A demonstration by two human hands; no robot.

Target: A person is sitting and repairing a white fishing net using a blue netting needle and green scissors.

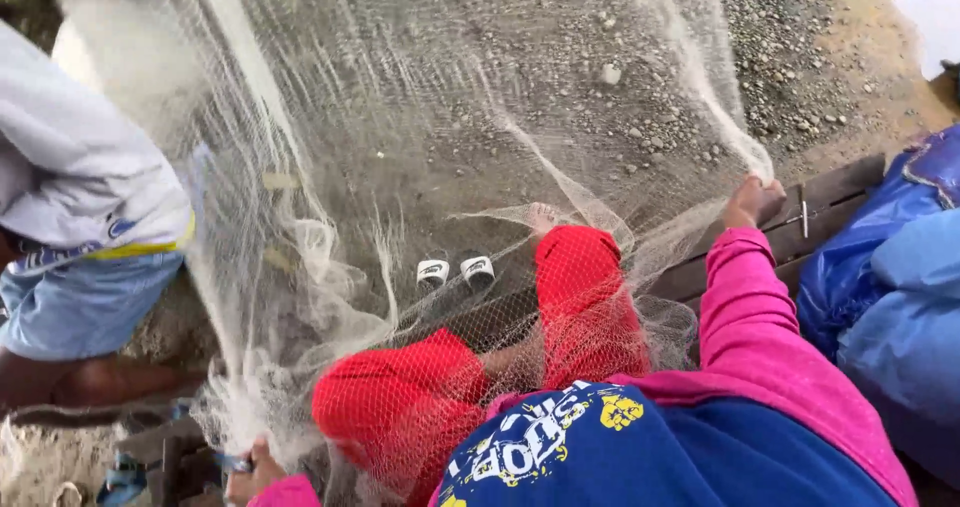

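Observation:
A fine pale fishing net (420, 167) hangs in front of me and drapes over my knees in red trousers (580, 297). My right hand (752, 199), at the end of a pink sleeve, pinches a stretched edge of the net above a dark wooden bench (830, 202). My left hand (250, 472) sits at the bottom left, closed on a bunched part of the net together with a small blue object that I cannot identify. A bare foot (541, 217) shows under the mesh.
A person in a white shirt and light blue shorts (80, 297) sits close at the left. Two sandals (455, 270) lie on gravel ground (640, 77). Blue plastic bags (890, 287) fill the right side. A nail-like metal piece (803, 212) lies on the bench.

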